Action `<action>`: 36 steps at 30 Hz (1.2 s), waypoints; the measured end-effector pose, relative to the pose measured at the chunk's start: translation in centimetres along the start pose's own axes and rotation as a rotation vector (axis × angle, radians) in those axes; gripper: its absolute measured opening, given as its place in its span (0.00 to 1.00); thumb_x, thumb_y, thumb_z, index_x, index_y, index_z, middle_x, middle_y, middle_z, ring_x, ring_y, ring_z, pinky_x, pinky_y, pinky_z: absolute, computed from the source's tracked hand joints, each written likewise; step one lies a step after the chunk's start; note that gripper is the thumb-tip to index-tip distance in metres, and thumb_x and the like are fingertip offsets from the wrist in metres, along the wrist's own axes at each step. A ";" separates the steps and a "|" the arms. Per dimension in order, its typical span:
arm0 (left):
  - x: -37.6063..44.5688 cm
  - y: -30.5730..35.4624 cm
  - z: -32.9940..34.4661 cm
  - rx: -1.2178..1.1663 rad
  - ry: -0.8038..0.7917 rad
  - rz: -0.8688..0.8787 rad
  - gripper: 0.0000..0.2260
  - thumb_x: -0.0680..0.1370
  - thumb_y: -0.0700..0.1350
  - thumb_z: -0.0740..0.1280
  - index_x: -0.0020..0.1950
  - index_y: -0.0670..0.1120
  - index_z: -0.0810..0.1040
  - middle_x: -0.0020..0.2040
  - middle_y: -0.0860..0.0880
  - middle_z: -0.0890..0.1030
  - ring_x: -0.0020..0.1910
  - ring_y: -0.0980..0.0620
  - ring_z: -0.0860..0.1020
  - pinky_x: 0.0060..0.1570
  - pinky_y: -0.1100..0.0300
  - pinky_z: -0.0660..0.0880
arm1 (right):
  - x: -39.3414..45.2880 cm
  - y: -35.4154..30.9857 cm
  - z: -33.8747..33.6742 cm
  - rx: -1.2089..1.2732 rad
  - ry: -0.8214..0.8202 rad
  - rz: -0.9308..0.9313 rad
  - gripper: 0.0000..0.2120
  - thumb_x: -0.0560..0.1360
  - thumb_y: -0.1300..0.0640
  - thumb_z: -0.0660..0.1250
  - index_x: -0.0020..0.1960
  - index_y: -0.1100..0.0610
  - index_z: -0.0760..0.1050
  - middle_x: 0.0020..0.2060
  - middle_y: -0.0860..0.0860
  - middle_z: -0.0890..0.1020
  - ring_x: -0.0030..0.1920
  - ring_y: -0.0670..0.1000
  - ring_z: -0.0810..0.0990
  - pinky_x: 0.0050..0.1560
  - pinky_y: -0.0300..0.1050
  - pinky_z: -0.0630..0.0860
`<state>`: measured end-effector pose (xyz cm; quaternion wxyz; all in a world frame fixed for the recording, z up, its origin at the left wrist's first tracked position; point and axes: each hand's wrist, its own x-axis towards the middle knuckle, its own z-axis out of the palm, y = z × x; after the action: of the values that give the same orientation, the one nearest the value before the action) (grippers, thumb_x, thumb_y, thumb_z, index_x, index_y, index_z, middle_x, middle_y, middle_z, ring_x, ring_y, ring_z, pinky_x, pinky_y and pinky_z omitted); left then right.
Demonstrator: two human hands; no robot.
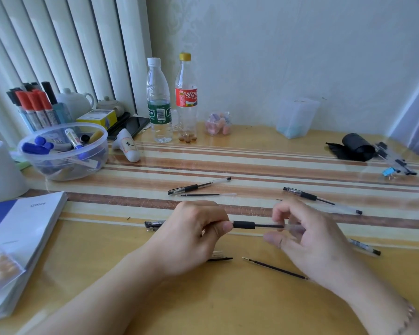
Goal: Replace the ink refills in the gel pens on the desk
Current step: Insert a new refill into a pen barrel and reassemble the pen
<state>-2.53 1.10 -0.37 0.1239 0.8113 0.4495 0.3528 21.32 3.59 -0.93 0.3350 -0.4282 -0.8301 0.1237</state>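
Note:
A gel pen [244, 225] with a black rubber grip and clear barrel is held level above the desk between both hands. My left hand [191, 235] pinches its tip end. My right hand [307, 238] holds the clear barrel end between fingers and thumb. A loose refill [275, 268] lies on the desk under my right hand. Another refill [205, 194] lies beside a capped pen [198, 186] farther back. A second pen [322, 200] lies to the right. A black pen cap [154, 223] pokes out left of my left hand; another pen [364, 246] lies behind my right hand.
A plastic bowl of markers [63, 151] and a book [24, 238] are at the left. Two bottles [159, 102] stand at the back by the wall. A clear plastic container [295, 117], a black roll [356, 146] and binder clips [390, 171] lie at the right.

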 end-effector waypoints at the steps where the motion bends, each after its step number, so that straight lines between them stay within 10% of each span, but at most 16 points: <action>1: 0.0 -0.1 0.0 0.001 0.001 -0.002 0.11 0.79 0.44 0.63 0.36 0.45 0.75 0.31 0.51 0.73 0.32 0.52 0.69 0.32 0.58 0.68 | 0.0 0.0 0.1 0.033 -0.049 0.000 0.15 0.70 0.31 0.63 0.49 0.40 0.72 0.39 0.37 0.79 0.34 0.42 0.77 0.32 0.31 0.71; 12: 0.1 -0.3 0.1 -0.051 0.041 -0.056 0.07 0.78 0.44 0.65 0.41 0.51 0.78 0.33 0.57 0.74 0.34 0.56 0.73 0.35 0.68 0.66 | 0.0 -0.7 -0.2 0.041 -0.030 -0.030 0.15 0.72 0.32 0.60 0.51 0.39 0.71 0.45 0.38 0.77 0.33 0.49 0.78 0.36 0.49 0.79; 19: 0.3 -0.5 -0.1 -0.038 0.106 -0.082 0.06 0.77 0.41 0.65 0.42 0.48 0.80 0.34 0.56 0.78 0.35 0.56 0.75 0.35 0.71 0.66 | 0.4 0.2 -1.9 -0.198 -0.017 -0.030 0.13 0.74 0.41 0.61 0.48 0.43 0.81 0.39 0.33 0.81 0.35 0.33 0.76 0.31 0.39 0.76; 24: 0.4 -1.0 -0.8 0.013 0.153 -0.106 0.07 0.76 0.40 0.64 0.40 0.45 0.80 0.33 0.53 0.77 0.34 0.54 0.73 0.34 0.71 0.66 | 0.1 3.3 -5.0 -0.347 -0.041 0.201 0.07 0.74 0.49 0.68 0.43 0.39 0.71 0.37 0.32 0.74 0.40 0.33 0.72 0.33 0.39 0.68; 29: 0.5 -1.1 -1.1 0.031 0.179 -0.098 0.07 0.76 0.40 0.64 0.41 0.44 0.80 0.33 0.51 0.78 0.35 0.52 0.73 0.34 0.70 0.66 | 0.1 2.4 -5.0 -0.011 0.061 0.231 0.09 0.67 0.36 0.68 0.44 0.37 0.76 0.23 0.37 0.71 0.27 0.36 0.71 0.31 0.26 0.66; 36: 0.3 -0.5 -0.7 -0.002 0.073 -0.034 0.07 0.79 0.41 0.65 0.43 0.45 0.80 0.36 0.54 0.77 0.36 0.56 0.74 0.37 0.71 0.65 | 0.4 0.5 -3.0 0.029 -0.099 0.059 0.18 0.69 0.27 0.59 0.42 0.35 0.81 0.25 0.47 0.74 0.24 0.45 0.66 0.24 0.39 0.62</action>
<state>-3.22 1.55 0.01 0.1140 0.7899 0.4672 0.3805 23.41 3.95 1.21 0.2959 -0.4411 -0.8307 0.1664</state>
